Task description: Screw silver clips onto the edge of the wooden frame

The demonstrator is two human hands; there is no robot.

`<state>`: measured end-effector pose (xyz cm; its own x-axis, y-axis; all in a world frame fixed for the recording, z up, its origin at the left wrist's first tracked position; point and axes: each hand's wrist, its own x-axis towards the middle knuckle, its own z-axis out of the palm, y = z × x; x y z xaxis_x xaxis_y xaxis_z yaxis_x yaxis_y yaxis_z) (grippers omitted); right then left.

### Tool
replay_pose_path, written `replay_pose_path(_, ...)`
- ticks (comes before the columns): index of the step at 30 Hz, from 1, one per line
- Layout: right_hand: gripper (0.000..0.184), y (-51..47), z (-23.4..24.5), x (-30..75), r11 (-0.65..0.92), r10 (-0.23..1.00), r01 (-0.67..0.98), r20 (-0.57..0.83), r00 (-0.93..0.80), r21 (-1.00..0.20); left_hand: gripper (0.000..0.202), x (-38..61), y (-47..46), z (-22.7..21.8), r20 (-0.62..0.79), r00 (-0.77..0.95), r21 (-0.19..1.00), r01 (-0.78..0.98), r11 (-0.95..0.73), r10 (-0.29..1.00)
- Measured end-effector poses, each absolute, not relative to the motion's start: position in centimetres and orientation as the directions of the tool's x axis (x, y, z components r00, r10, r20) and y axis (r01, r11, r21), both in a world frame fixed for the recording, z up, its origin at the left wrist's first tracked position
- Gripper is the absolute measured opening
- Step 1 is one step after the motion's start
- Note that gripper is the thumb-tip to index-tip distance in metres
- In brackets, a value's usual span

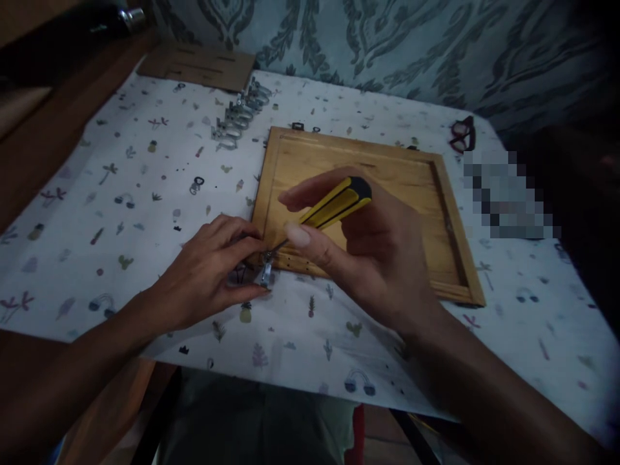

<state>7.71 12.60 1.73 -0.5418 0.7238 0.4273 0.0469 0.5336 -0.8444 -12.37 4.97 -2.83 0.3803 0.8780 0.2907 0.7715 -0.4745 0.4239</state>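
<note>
My right hand (372,258) grips a yellow and black screwdriver (334,203) with thumb and fingers, its shaft slanting down to the left. The screwdriver's tip meets a small metal hinge (266,268) at the near left corner of a wooden panel (368,168). Fingers and thumb of my left hand (208,265) close around this hinge, holding it against the panel's edge. The panel lies flat and has a raised frame along its sides. Small dark holes show in its near edge. My fingers partly cover the corner.
Several metal hinges (237,116) lie in a row behind the panel, beside a brown cardboard piece (198,64). A pair of glasses (463,134) rests at the far right, near a blurred-out object (511,197). A patterned cloth (145,226) covers the table, which meets a wallpapered wall.
</note>
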Motion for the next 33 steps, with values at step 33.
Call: replay_pose_path(33, 0.015, 12.8, 3.7, 5.2, 0.297, 0.679, -0.205, 0.357, -0.642, -0.933, 0.036, -12.4, 5.2, -2.5, 0.247, 0.371, 0.474, 0.76, -0.446, 0.895)
